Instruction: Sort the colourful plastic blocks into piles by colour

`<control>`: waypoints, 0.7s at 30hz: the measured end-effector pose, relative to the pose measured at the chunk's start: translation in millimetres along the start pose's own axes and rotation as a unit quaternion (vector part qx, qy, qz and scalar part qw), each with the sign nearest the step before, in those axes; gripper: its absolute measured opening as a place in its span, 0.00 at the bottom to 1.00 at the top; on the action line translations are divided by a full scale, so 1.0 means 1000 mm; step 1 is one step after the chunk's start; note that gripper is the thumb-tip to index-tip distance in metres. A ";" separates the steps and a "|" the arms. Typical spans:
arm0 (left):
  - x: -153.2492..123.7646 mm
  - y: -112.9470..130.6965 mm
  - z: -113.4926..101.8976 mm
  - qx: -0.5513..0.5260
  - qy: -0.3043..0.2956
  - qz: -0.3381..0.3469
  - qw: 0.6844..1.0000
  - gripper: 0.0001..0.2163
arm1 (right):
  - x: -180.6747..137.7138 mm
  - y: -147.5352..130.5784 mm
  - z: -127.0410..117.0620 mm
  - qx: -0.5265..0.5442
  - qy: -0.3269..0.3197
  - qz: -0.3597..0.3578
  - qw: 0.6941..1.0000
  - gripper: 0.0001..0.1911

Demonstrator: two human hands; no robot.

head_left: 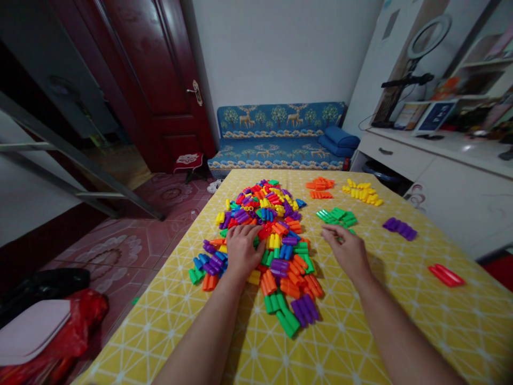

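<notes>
The left hand (pixel 242 247) lies over the mixed pile of plastic pieces (pixel 286 252), its fingers bent downward and pointing toward 1 o'clock; whether they clamp anything I cannot tell. A red piece (pixel 264 231) shows just beside its fingertips. The right hand (pixel 348 251) has thumb and fingers curled close together, pointing toward 11; whether a piece sits between them is hidden.

The pieces are tubes joined side by side in short strips. In the pile their axes run every way; at its near end, the purple strip (pixel 305 310) has tubes lying 11 to 5.

From the right hand, green strips (pixel 336 216) lie near 12, orange ones (pixel 319 184) at 11, yellow ones (pixel 363 192) between 12 and 1, and purple ones (pixel 399 228) at 2. Just past 3, a red strip (pixel 446 275) has its tubes lying 10 to 4.

Beyond the yellow tablecloth (pixel 256 350), between 1 and 2, a dark blue card (pixel 436 116) bears white lettering, too blurred to read.
</notes>
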State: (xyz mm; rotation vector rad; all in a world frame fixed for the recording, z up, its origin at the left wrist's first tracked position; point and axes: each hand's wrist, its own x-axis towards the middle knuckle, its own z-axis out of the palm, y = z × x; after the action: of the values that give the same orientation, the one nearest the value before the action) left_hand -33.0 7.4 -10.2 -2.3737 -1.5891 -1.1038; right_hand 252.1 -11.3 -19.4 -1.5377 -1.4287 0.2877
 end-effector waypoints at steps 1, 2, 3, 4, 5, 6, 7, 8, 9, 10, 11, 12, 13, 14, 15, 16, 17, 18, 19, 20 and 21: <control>0.000 0.000 0.000 0.001 0.001 -0.003 1.000 0.14 | -0.003 -0.008 0.004 0.014 -0.068 0.013 0.998 0.19; 0.000 0.000 0.000 0.000 0.003 -0.007 1.000 0.14 | -0.006 -0.014 0.007 0.016 -0.123 0.017 0.992 0.20; 0.000 0.000 0.000 -0.001 0.006 -0.011 1.000 0.14 | -0.008 -0.019 0.011 0.009 -0.159 0.013 0.987 0.20; 0.000 0.001 0.000 -0.003 0.010 -0.015 1.000 0.14 | -0.011 -0.023 0.015 -0.002 -0.172 0.004 0.985 0.20; 0.000 0.001 0.000 -0.004 0.015 -0.018 1.000 0.14 | -0.014 -0.026 0.018 -0.014 -0.169 -0.004 0.985 0.20; 0.000 0.002 0.000 -0.006 0.022 -0.021 1.000 0.14 | -0.016 -0.028 0.023 -0.019 -0.158 -0.005 0.987 0.20; -0.001 0.002 0.000 -0.009 0.030 -0.023 0.999 0.13 | -0.019 -0.029 0.027 -0.013 -0.149 0.002 0.989 0.22; -0.001 0.002 -0.001 -0.010 0.040 -0.025 0.999 0.12 | -0.022 -0.030 0.031 0.006 -0.148 0.017 0.989 0.25; -0.001 0.002 -0.001 -0.011 0.050 -0.027 0.998 0.10 | -0.024 -0.031 0.036 0.038 -0.155 0.039 0.986 0.28; -0.001 0.002 -0.002 -0.010 0.058 -0.029 0.998 0.09 | -0.027 -0.031 0.040 0.082 -0.167 0.062 0.981 0.31; -0.001 0.002 -0.002 -0.007 0.066 -0.033 0.997 0.08 | -0.030 -0.033 0.044 0.133 -0.180 0.081 0.971 0.33; -0.002 0.002 -0.002 -0.002 0.072 -0.039 0.997 0.09 | -0.033 -0.036 0.048 0.184 -0.193 0.093 0.959 0.35; -0.002 0.001 -0.003 0.005 0.078 -0.047 0.996 0.09 | -0.036 -0.039 0.051 0.228 -0.204 0.096 0.947 0.36; -0.002 0.001 -0.003 0.012 0.085 -0.057 0.995 0.11 | -0.038 -0.044 0.053 0.260 -0.213 0.090 0.938 0.37; -0.002 0.001 -0.003 0.018 0.093 -0.067 0.993 0.12 | -0.041 -0.049 0.054 0.278 -0.222 0.078 0.931 0.37; -0.002 0.001 -0.003 0.020 0.099 -0.077 0.992 0.13 | -0.042 -0.054 0.055 0.286 -0.232 0.063 0.928 0.36; -0.001 0.001 -0.003 0.018 0.104 -0.085 0.991 0.14 | -0.043 -0.059 0.055 0.286 -0.240 0.047 0.926 0.35; -0.001 0.001 -0.003 0.009 0.108 -0.092 0.990 0.15 | -0.043 -0.062 0.055 0.282 -0.242 0.031 0.928 0.32; -0.001 0.000 -0.003 -0.005 0.112 -0.098 0.989 0.15 | -0.042 -0.063 0.054 0.273 -0.234 0.018 0.933 0.29; 0.000 -0.001 -0.004 -0.022 0.116 -0.103 0.988 0.14 | -0.041 -0.063 0.054 0.259 -0.215 0.008 0.942 0.25; 0.001 -0.003 -0.005 -0.039 0.122 -0.109 0.986 0.14 | -0.038 -0.060 0.053 0.240 -0.179 -0.001 0.954 0.21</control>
State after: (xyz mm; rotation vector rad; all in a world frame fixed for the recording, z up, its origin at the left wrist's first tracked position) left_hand -37.6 6.9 -6.9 -2.0458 -1.7757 -1.4593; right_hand 165.2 -28.2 -16.2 -1.1164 -1.4928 0.8822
